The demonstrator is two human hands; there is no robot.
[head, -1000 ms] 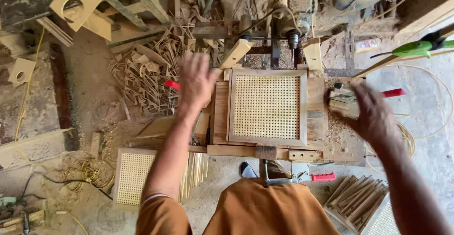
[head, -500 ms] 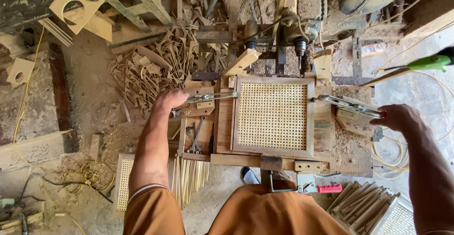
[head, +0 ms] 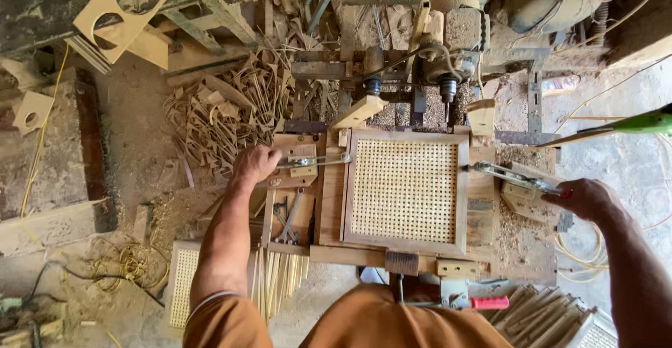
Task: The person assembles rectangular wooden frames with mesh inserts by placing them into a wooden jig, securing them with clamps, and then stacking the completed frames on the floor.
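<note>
A square wooden frame with woven cane mesh (head: 404,191) lies flat on a wooden workbench (head: 483,208) below me. My left hand (head: 255,162) grips the handle of a metal clamp lever (head: 315,160) at the frame's left edge. My right hand (head: 584,197) is closed on the red-tipped handle of a second metal clamp lever (head: 514,176) at the frame's right edge. Both levers point inward toward the frame.
A drill-like machine with motor and belt (head: 441,47) stands behind the frame. Wood offcuts and shavings (head: 224,110) pile at the left. Wrenches lie in a small tray (head: 287,215). Cane strips (head: 280,278), another cane panel (head: 183,285) and a red-handled tool (head: 490,302) sit near my body.
Both hands came down from above the bench onto the clamp levers. The levers now lie against the frame's sides, and the view shifted slightly.
</note>
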